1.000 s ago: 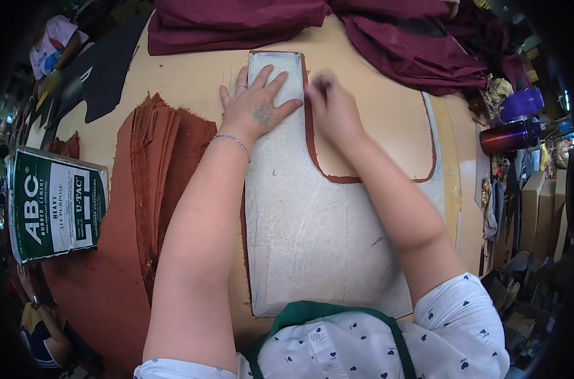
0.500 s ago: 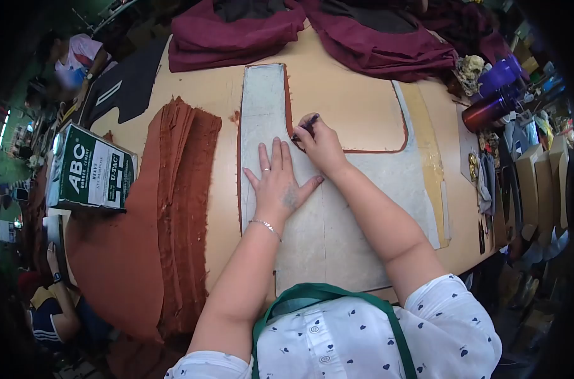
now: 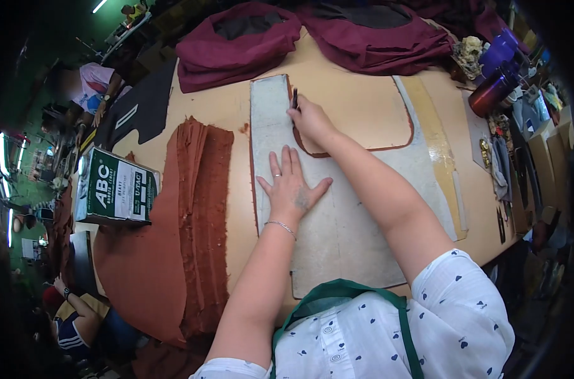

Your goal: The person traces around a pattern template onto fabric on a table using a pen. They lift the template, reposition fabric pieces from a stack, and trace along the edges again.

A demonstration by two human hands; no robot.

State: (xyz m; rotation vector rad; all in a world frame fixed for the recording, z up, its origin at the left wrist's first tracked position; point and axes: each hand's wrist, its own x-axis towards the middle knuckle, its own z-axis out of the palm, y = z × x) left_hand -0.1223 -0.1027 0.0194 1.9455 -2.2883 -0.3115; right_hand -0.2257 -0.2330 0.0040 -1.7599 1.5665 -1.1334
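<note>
A large pale grey pattern piece [image 3: 337,208] with a U-shaped cutout lies on the table, rust-red fabric [image 3: 315,154] showing as a thin rim along its edges. My left hand [image 3: 293,186] presses flat on the pattern's left part, fingers spread. Held upright against the inner edge of the pattern's narrow left arm is a dark pen [image 3: 295,96], gripped by the closed fingers of my right hand [image 3: 312,123]. Its tip is hidden behind the fingers.
Left are stacked rust-red fabric pieces [image 3: 201,221] and a rubber cement can [image 3: 117,188]. Maroon fabric bundles [image 3: 236,54] lie at the back. A tumbler [image 3: 492,88] and small tools stand right. Co-workers [image 3: 94,85] sit at left.
My right hand has moved away from me with the pen, from the cutout's corner up along the narrow arm's inner edge. My left hand stays on the pattern. The view has shifted slightly.
</note>
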